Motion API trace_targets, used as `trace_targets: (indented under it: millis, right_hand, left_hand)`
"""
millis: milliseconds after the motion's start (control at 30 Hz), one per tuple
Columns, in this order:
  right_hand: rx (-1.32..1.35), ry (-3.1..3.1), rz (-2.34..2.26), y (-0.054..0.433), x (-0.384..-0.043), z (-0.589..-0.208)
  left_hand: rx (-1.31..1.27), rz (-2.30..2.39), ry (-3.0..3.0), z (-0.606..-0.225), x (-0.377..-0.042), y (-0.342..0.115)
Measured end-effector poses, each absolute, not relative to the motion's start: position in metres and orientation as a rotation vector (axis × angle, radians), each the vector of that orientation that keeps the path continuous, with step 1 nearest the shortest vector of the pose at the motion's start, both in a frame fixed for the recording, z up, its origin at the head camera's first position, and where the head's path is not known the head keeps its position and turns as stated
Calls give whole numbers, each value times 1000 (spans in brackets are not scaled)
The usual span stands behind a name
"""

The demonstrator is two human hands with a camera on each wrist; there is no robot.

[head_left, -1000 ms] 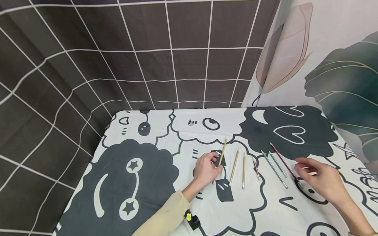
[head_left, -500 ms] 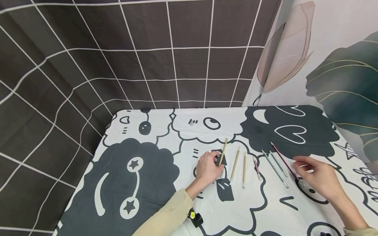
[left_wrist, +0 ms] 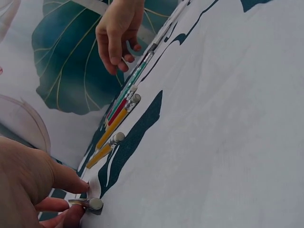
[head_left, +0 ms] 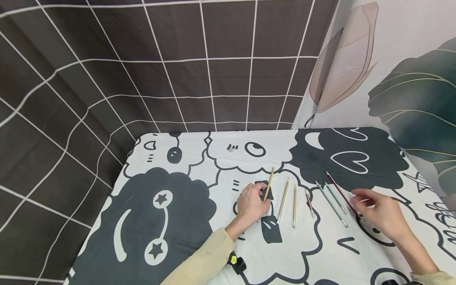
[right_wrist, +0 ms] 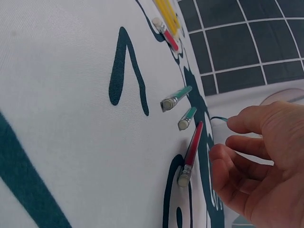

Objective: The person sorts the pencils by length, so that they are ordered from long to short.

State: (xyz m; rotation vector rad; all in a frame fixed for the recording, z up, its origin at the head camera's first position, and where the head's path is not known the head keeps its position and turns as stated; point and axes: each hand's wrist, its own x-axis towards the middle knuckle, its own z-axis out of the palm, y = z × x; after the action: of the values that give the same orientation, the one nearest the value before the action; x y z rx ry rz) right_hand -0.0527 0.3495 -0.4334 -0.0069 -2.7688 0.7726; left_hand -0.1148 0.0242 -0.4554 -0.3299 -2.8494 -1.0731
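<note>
My left hand (head_left: 252, 204) is at the leftmost yellow pencil (head_left: 269, 181), its thumb and fingers pinching it near the middle. In the left wrist view, this pencil's eraser end (left_wrist: 95, 204) pokes out between thumb and fingers; the hand hides part of the shaft. Hovering beside the long red pencil (head_left: 341, 192), my right hand (head_left: 381, 211) has loosely bent fingers and nothing in them. The right wrist view shows a gap between that hand (right_wrist: 259, 161) and the red pencil (right_wrist: 192, 154). Between the hands lie two more yellow pencils (head_left: 283, 200), a short red pencil (head_left: 309, 204) and two green pencils (head_left: 331, 204).
A white cloth with dark cartoon shapes (head_left: 171, 221) covers the table. Behind it and to the left hangs a dark curtain with a white grid (head_left: 228, 79). A pale leaf-patterned curtain (head_left: 402, 31) hangs at the right.
My right hand has shifted slightly left, closer to the long red pencil. My left hand stays at the yellow pencil with barely any movement, and the pencils lie as before.
</note>
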Motion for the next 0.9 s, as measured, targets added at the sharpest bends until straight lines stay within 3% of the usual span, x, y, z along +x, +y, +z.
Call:
trace_targets:
  millis: [900]
  right_hand:
    - [-31, -2784, 795, 350, -61, -445]
  left_hand:
    - [-374, -1043, -2925, -451, -121, 25]
